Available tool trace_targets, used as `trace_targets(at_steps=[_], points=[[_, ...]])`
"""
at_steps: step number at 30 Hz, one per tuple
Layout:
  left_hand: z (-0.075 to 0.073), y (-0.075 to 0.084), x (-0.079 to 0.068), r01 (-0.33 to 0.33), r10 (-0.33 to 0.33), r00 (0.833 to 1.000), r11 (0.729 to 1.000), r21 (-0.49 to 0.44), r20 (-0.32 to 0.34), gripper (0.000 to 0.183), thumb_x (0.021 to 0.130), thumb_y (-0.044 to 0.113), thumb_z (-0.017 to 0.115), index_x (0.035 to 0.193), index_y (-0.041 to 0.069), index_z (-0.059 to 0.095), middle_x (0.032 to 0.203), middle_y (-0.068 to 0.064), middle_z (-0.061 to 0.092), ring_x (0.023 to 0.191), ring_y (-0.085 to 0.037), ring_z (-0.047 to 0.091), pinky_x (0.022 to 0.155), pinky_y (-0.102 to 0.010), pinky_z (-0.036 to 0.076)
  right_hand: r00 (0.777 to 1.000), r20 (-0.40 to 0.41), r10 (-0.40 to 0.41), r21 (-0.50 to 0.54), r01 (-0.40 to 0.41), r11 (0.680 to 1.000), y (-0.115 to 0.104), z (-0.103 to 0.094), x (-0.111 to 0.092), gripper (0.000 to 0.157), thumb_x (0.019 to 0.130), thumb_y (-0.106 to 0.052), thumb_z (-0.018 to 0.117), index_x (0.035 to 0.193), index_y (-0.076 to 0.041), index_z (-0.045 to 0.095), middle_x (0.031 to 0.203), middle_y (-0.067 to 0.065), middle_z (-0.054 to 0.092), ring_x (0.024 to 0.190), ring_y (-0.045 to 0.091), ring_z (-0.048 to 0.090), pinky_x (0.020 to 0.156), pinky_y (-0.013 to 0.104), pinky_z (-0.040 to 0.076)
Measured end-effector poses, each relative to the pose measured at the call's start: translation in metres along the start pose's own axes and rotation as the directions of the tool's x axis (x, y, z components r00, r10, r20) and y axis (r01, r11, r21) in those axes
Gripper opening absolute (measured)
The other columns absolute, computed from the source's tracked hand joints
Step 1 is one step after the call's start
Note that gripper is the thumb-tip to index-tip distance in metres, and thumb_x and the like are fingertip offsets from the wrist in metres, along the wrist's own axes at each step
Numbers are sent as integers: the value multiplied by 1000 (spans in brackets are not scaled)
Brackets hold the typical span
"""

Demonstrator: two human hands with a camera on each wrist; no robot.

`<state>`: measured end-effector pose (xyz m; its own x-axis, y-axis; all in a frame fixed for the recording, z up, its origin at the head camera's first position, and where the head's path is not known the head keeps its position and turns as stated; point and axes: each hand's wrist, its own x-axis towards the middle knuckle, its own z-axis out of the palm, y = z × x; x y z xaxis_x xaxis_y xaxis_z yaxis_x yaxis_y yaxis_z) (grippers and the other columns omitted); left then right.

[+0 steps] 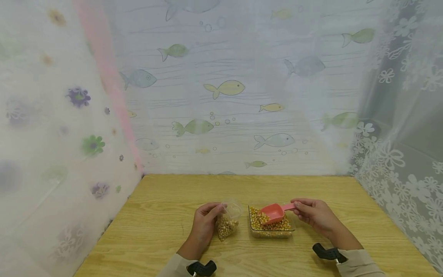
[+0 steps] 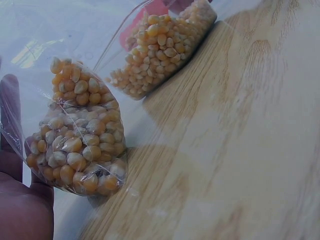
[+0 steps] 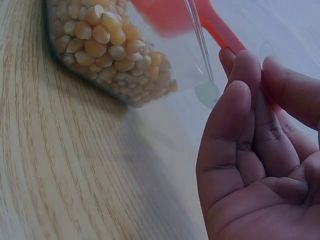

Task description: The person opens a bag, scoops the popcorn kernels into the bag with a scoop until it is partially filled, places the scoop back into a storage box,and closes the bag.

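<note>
My left hand (image 1: 204, 222) pinches the upper edge of a clear plastic bag (image 1: 231, 209), which holds corn kernels (image 2: 82, 132) in its lower part. To its right stands a clear rectangular container (image 1: 271, 234) filled with yellow corn kernels (image 3: 100, 37). In my right hand (image 1: 316, 216) is the handle of a pink scoop (image 1: 273, 212), held between thumb and fingers. The scoop's bowl lies over the kernels inside the container, with some kernels at its front. In the right wrist view, the container's wall stands in front of part of the scoop.
Bag and container are on a wooden table (image 1: 166, 207). A fish-patterned curtain (image 1: 225, 115) hangs behind the table, and flowered sheets (image 1: 76, 127) hang at the sides. Black wrist straps (image 1: 328, 253) sit at both sleeves.
</note>
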<state>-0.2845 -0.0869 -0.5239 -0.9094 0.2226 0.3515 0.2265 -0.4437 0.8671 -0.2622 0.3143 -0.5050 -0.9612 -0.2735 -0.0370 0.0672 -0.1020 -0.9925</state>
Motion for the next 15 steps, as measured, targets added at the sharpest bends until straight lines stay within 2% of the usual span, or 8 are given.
trace_targets(at_steps=[5,10,15], points=[[0,1,-1,2,-2,1000,1000,5,-2,19,102,6,63,102,12,82,94,3,79,98,-13,70,87,-26,56,999,32,-13,47,12,999,-2,2,0,23,110,-20,54,122,-16,73,104,-5,76,92,3,71,82,23,60],[1,1,-1,1,-1,1000,1000,4,-7,19,102,7,64,102,13,82,94,3,79,98,-13,70,87,-26,56,998,60,-28,116,21,993,-6,3,-1,25,110,-17,51,120,-17,74,101,-5,76,91,3,71,82,22,60],[0,0,0,-1,1,1000,1000,-3,-5,19,102,6,64,102,11,82,95,2,79,101,-14,70,89,-27,55,998,50,-42,128,35,991,-11,5,-2,25,111,-18,51,122,-16,74,104,-4,76,92,3,71,82,22,59]])
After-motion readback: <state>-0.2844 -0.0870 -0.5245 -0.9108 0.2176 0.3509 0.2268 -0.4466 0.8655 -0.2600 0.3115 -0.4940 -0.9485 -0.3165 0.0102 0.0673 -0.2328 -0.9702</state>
